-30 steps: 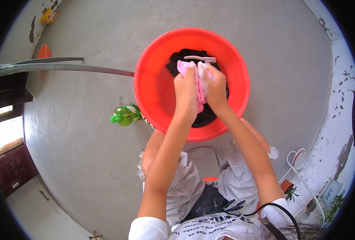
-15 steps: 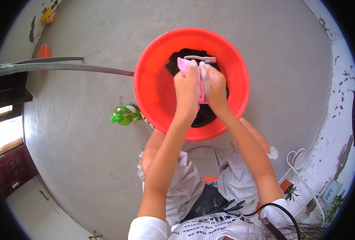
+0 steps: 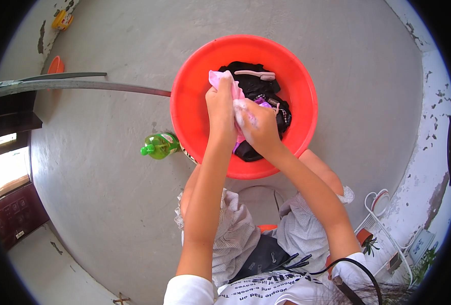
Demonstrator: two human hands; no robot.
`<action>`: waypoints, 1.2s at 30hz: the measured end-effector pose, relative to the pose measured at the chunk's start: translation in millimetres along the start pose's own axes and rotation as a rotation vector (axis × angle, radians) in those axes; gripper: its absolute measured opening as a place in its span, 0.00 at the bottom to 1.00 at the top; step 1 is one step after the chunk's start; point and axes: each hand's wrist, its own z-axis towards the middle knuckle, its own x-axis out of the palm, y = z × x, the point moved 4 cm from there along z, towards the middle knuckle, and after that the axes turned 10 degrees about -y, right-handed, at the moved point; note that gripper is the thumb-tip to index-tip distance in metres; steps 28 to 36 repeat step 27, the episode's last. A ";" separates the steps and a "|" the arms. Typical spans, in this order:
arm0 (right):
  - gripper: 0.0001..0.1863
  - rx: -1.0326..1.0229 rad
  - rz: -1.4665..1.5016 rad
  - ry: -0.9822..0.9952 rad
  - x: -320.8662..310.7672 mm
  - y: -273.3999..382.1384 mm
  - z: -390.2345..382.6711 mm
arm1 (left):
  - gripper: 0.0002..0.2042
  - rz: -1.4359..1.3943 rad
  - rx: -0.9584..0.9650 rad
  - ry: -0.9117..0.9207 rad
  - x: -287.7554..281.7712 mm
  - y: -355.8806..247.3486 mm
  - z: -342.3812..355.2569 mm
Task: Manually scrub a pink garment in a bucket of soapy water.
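Over a large red plastic basin (image 3: 197,76), both my hands grip a pink cloth (image 3: 237,91). My left hand (image 3: 220,109) is closed round its upper left part, and a corner pokes out above the fist. Pressed up against it, my right hand (image 3: 258,122) is closed on the cloth too, with white suds over its fingers. Black clothes (image 3: 246,71) lie in the basin under and beyond my hands, with a purple patterned piece (image 3: 264,102) among them. A pale pink brush (image 3: 256,74) rests on the black cloth near the far side.
A green bottle (image 3: 159,146) lies beside the basin's left edge. A long grey bar (image 3: 108,86) reaches in from the left to the basin's rim. At the right stand a white metal rack (image 3: 383,229) and a potted plant (image 3: 366,239). A yellow tub (image 3: 62,20) sits far left.
Both hands have shifted left with the pink cloth, and the right one has dropped lower. More of the black clothes and the purple piece now shows.
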 end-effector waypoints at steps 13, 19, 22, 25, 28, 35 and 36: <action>0.12 0.280 0.044 -0.154 -16.0 -23.9 24.6 | 0.10 0.017 -0.061 0.105 8.2 18.6 -18.7; 0.09 0.068 -0.055 -0.018 -3.5 -1.1 4.5 | 0.09 -0.105 -0.027 0.010 -0.2 3.5 0.3; 0.09 0.043 -0.024 -0.003 -1.0 -2.8 3.5 | 0.09 -0.071 -0.054 0.015 -2.3 8.4 2.8; 0.10 0.172 -0.002 -0.024 -5.6 -6.5 11.5 | 0.10 -0.034 -0.035 0.028 1.6 12.8 -1.0; 0.10 0.296 0.099 -0.082 -9.0 -15.1 15.8 | 0.11 0.001 0.040 0.055 4.4 15.0 -5.2; 0.10 0.296 0.099 -0.082 -9.0 -15.1 15.8 | 0.11 0.001 0.040 0.055 4.4 15.0 -5.2; 0.10 0.296 0.099 -0.082 -9.0 -15.1 15.8 | 0.11 0.001 0.040 0.055 4.4 15.0 -5.2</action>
